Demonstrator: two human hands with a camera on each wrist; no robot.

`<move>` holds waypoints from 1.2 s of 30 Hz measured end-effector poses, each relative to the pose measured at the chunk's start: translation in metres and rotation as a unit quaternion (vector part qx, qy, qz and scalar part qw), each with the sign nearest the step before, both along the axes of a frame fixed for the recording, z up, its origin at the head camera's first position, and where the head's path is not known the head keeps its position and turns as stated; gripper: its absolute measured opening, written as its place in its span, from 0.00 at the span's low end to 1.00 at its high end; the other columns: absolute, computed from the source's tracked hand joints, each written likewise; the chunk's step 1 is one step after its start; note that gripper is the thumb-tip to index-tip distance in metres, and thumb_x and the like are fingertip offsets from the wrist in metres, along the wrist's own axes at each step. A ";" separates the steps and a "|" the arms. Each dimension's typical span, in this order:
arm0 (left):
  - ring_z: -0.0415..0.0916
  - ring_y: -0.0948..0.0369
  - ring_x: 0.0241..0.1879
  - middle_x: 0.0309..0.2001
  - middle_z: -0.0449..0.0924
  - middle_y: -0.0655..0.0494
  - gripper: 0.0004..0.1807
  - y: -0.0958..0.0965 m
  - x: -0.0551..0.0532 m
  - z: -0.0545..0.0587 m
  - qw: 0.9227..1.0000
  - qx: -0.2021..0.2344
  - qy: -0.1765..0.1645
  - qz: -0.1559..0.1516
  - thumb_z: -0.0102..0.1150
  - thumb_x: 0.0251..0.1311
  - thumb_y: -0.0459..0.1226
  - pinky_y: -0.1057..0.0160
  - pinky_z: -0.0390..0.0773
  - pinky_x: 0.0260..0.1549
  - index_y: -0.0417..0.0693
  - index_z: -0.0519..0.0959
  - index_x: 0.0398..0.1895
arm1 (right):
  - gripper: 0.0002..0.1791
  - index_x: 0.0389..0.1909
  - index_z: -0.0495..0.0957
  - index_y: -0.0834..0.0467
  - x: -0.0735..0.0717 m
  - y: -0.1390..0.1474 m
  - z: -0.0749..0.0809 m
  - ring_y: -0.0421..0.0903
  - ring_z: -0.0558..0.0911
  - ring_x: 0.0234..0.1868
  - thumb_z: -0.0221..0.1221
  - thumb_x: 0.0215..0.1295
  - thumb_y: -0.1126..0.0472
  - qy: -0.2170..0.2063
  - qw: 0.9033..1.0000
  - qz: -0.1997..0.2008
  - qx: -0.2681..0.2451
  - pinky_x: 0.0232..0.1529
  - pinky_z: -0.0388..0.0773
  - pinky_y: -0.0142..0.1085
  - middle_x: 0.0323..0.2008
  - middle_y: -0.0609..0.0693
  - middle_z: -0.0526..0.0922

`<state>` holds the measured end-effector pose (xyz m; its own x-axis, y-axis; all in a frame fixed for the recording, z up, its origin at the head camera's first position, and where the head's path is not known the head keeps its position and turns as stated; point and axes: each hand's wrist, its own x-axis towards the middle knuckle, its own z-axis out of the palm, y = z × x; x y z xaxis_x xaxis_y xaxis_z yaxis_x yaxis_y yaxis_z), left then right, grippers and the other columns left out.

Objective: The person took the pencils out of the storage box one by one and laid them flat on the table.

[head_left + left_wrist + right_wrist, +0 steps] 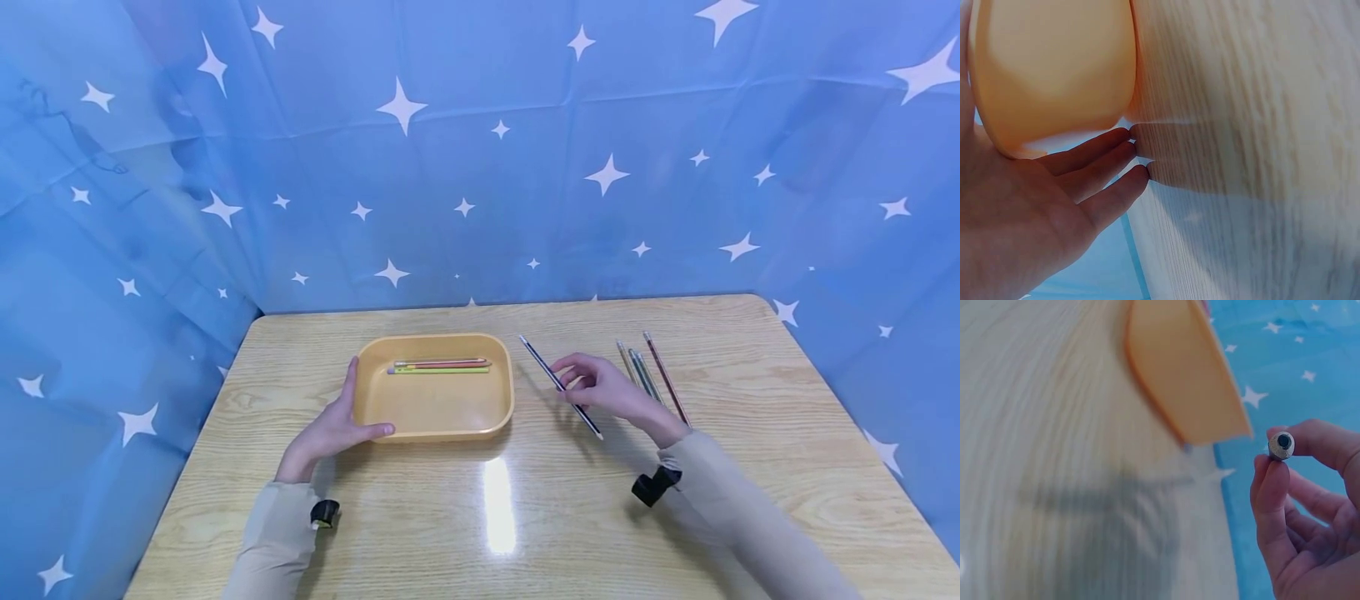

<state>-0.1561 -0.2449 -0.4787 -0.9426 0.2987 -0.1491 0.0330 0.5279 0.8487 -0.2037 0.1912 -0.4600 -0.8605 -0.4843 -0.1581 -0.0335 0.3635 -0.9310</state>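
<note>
A dark pencil with a pale stripe (540,362) is pinched between the thumb and fingers of my right hand (600,385), raised over the table just right of the tray. Its sharpened tip (1282,445) faces the right wrist camera. My left hand (337,429) rests at the left front corner of the orange-yellow tray (442,437), thumb along the near rim. In the left wrist view, straight fingers (1113,194) lie beside the tray's outer wall, fingertips at the tabletop. Inside the tray lie several pencils (439,371), reddish and yellow-green, side by side.
Several more pencils (647,375) lie on the wooden table (420,533) behind and right of my right hand, with a dark red one (666,377) at their right. A blue star-patterned cloth (480,183) stands behind the table and along its sides.
</note>
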 end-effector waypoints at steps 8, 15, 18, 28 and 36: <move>0.45 0.35 0.69 0.73 0.36 0.29 0.69 0.000 0.000 0.001 1.000 -0.015 -0.010 0.005 0.72 0.52 0.45 0.38 0.49 0.65 0.41 0.21 0.74 | 0.23 0.59 0.71 0.67 0.010 0.035 -0.011 0.52 0.79 0.34 0.61 0.63 0.70 -0.002 1.000 -0.012 0.023 0.30 0.77 0.36 0.42 0.64 0.76; 0.43 0.35 0.70 0.73 0.35 0.30 0.69 0.000 0.000 0.002 1.000 -0.019 -0.018 0.008 0.71 0.52 0.46 0.38 0.49 0.65 0.42 0.21 0.74 | 0.22 0.57 0.72 0.67 0.017 0.055 -0.020 0.50 0.79 0.33 0.62 0.62 0.69 0.021 0.999 -0.021 0.042 0.30 0.77 0.35 0.41 0.62 0.77; 0.44 0.35 0.70 0.73 0.36 0.30 0.69 0.000 0.000 0.002 1.000 -0.019 -0.017 0.007 0.72 0.52 0.45 0.38 0.50 0.65 0.42 0.21 0.74 | 0.22 0.58 0.72 0.67 0.019 0.064 -0.020 0.50 0.79 0.35 0.62 0.63 0.68 0.017 0.998 -0.033 0.048 0.30 0.77 0.36 0.41 0.61 0.77; 0.44 0.36 0.70 0.73 0.36 0.30 0.69 0.001 -0.001 0.002 1.000 -0.013 -0.013 0.006 0.72 0.52 0.44 0.38 0.50 0.64 0.42 0.21 0.74 | 0.24 0.60 0.68 0.70 0.022 0.095 -0.011 0.50 0.79 0.36 0.60 0.65 0.67 0.021 0.995 -0.077 0.051 0.31 0.79 0.38 0.43 0.65 0.75; 0.45 0.35 0.69 0.73 0.36 0.30 0.69 0.001 0.000 0.001 1.000 -0.015 -0.011 0.006 0.72 0.52 0.44 0.38 0.50 0.64 0.43 0.22 0.74 | 0.25 0.60 0.68 0.71 0.019 0.117 -0.016 0.41 0.80 0.36 0.61 0.64 0.66 0.051 0.990 -0.111 0.068 0.31 0.78 0.36 0.44 0.66 0.76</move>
<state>-0.1565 -0.2443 -0.4778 -0.9425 0.2821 -0.1792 0.0074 0.5537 0.8327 -0.1848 0.3082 -0.4760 -0.9579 -0.2621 -0.1167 -0.0295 0.4946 -0.8686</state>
